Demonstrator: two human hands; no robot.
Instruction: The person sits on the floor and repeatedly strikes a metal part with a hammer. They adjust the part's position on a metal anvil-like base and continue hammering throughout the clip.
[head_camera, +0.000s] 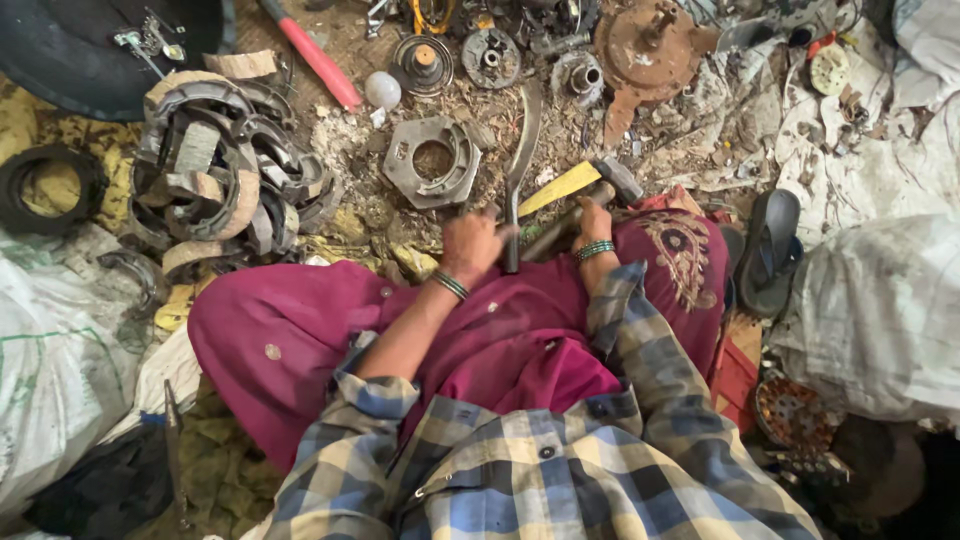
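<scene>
the person sits on the ground in a magenta garment (300, 330) and a plaid shirt (540, 460), both hands out in front at the knees. the left hand (470, 245) is closed around the near end of a curved metal strip (522, 150) — a brake-shoe-like piece — which runs away from the knees and bends toward the far side. the right hand (592, 222) is clenched on the handle of a hammer (585, 180), its yellow shaft pointing left and its grey head on the right, just beside the strip.

the step in hand looks like steadying the strip for a blow. the next move would call for a firm hold with the left hand, fingers kept near, and the hammer head landing on the far stretch of metal.

to the left lies a pile of brake shoes (215, 160); just left of the strip sits a grey round plate (432, 160), with a red-handled tool (315, 55) further off. a sandal (770, 250) lies at the right.
</scene>
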